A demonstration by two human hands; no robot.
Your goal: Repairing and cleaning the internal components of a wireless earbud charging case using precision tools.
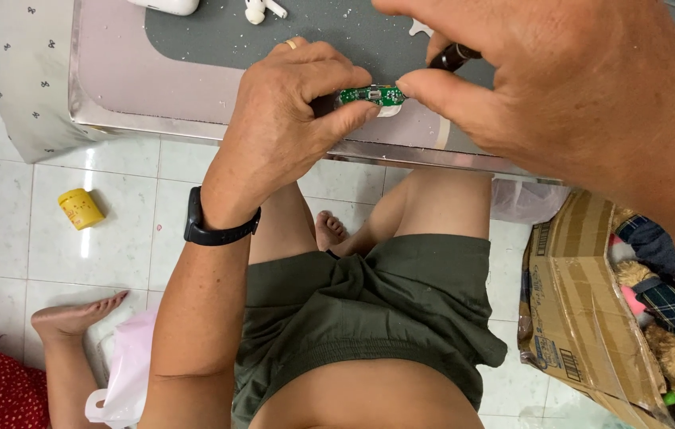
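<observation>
circuit board (372, 95): green | mat (274, 36): dark grey | shorts (369, 310): olive | jar (81, 209): yellow | wristband (214, 226): black

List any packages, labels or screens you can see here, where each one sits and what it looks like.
Cardboard box: floor at right, brown, open, printed label patch on its side, stuffed toys inside.
Yellow tub: floor at left, small, on its side.
Smartwatch: left wrist, black band; screen not visible.

head-worn view, looking steeply down, close over table edge (218, 131)
</observation>
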